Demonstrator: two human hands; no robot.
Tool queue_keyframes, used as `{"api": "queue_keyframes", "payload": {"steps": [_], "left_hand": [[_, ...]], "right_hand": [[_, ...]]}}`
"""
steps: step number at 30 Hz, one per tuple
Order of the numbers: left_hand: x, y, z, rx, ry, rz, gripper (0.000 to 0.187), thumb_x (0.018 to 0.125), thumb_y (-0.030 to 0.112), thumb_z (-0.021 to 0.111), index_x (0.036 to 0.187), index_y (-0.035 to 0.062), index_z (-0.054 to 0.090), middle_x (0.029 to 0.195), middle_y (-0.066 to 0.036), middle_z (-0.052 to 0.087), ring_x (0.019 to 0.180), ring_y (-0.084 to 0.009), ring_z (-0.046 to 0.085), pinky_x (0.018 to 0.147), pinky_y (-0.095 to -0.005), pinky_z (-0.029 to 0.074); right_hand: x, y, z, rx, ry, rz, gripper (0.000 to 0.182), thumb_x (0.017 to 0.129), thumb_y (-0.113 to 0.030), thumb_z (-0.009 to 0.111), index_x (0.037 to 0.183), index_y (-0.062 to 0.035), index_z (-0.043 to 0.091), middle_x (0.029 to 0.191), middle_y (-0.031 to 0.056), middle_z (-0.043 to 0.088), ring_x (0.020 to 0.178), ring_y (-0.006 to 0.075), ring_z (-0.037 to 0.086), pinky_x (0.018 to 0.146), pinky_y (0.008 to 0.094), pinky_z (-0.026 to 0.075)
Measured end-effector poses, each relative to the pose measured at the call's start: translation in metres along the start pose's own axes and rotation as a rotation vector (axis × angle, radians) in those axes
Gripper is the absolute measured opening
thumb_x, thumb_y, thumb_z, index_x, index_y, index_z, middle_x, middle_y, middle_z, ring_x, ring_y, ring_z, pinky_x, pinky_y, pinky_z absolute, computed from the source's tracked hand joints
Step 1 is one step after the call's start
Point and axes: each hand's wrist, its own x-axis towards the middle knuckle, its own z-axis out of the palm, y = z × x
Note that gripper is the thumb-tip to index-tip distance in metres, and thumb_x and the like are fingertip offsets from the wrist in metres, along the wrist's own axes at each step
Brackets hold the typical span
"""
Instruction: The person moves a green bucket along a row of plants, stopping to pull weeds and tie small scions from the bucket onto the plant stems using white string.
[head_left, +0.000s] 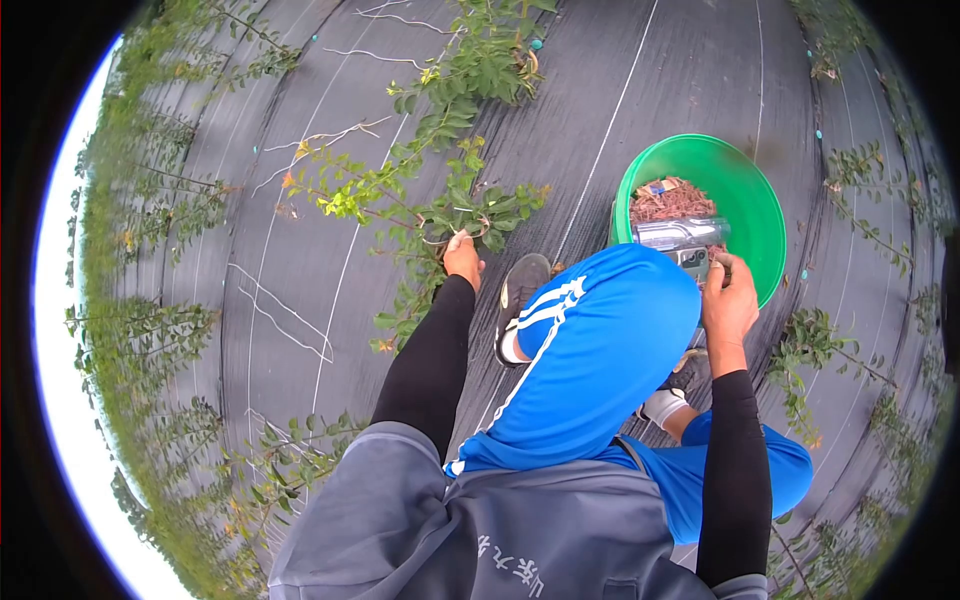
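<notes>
Here's the dark ground sheet point(555, 60), running beneath everything and marked with long pale lines. Over it, between the two hands and nearer the body, comes a bent knee in blue trousers point(610, 320) with white stripes. A leafy plant point(510, 212) spreads around the left hand and away beyond it, green leaves mixed with yellow and a few orange tips. And there's the green bucket point(753, 190), just beyond the right hand, tipped so that its open mouth shows. A dark shoe point(522, 285) sits just to the right of the left hand, partly covered by the knee.

Inside the bucket, beyond the right hand, lies a heap of reddish shreds point(675, 202). Now the left hand point(464, 260): fingers curled in, up against the plant's stems; exactly what they grip is hidden. The right hand point(732, 302) is at the bucket's near side, thumb and fingertips drawn together close to the shreds; whether a strand is pinched there, I can't tell. Just beyond those fingertips, a shiny cylinder point(675, 233) lies across the shreds, and near it, closer to the fingers, is a small grey item point(692, 259), partly hidden by the knee. Thinnest of all, pale wires point(290, 313) lie well to the left of the left hand.
</notes>
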Motion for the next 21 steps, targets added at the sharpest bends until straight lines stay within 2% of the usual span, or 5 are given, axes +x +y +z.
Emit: {"api": "queue_keyframes", "payload": {"steps": [4, 10, 14, 16, 21], "left_hand": [[0.006, 0.007, 0.0, -0.292, -0.196, -0.081, 0.015, 0.092, 0.027, 0.045, 0.099, 0.0174, 0.054, 0.064, 0.005, 0.042, 0.049, -0.0087, 0.036, 0.05, -0.0272, 0.036], [0.01, 0.021, 0.007, -0.408, -0.211, -0.282, 0.016, 0.092, 0.029, 0.047, 0.086, 0.0146, 0.051, 0.059, 0.005, 0.037, 0.047, -0.0091, 0.032, 0.048, -0.0266, 0.033], [0.011, 0.026, 0.011, -0.214, -0.284, -0.301, 0.014, 0.091, 0.029, 0.05, 0.086, 0.0154, 0.052, 0.057, 0.005, 0.035, 0.047, -0.0087, 0.032, 0.047, -0.0263, 0.032], [0.013, 0.025, 0.017, -0.102, -0.193, -0.231, 0.016, 0.091, 0.028, 0.051, 0.099, 0.0152, 0.056, 0.057, 0.004, 0.037, 0.043, -0.0092, 0.032, 0.044, -0.0284, 0.032], [0.014, 0.023, 0.019, -0.131, -0.187, -0.187, 0.016, 0.09, 0.022, 0.051, 0.106, 0.0204, 0.056, 0.056, 0.004, 0.036, 0.043, -0.0091, 0.031, 0.043, -0.0284, 0.033]], "right_hand": [[0.0, -0.004, -0.003, 0.001, -0.009, 0.022, 0.016, 0.081, -0.019, 0.055, 0.093, -0.0122, 0.062, 0.089, 0.0056, 0.064, 0.072, 0.0222, 0.062, 0.068, 0.0359, 0.048], [0.0, -0.002, -0.002, 0.004, 0.0, 0.011, 0.015, 0.081, -0.019, 0.055, 0.092, -0.0118, 0.063, 0.089, 0.0054, 0.064, 0.072, 0.0225, 0.062, 0.067, 0.0358, 0.048], [0.0, -0.004, -0.004, 0.008, -0.002, 0.016, 0.014, 0.081, -0.019, 0.055, 0.09, -0.0111, 0.063, 0.087, 0.0057, 0.064, 0.073, 0.0227, 0.062, 0.067, 0.0364, 0.047], [0.0, -0.005, -0.004, 0.016, -0.003, 0.022, 0.014, 0.081, -0.019, 0.055, 0.09, -0.0109, 0.062, 0.087, 0.0058, 0.064, 0.073, 0.0228, 0.062, 0.067, 0.0366, 0.047], [0.001, -0.006, -0.003, 0.016, 0.018, 0.002, 0.013, 0.081, -0.017, 0.056, 0.089, -0.0103, 0.063, 0.086, 0.0059, 0.064, 0.073, 0.0228, 0.062, 0.067, 0.0367, 0.048]]}}
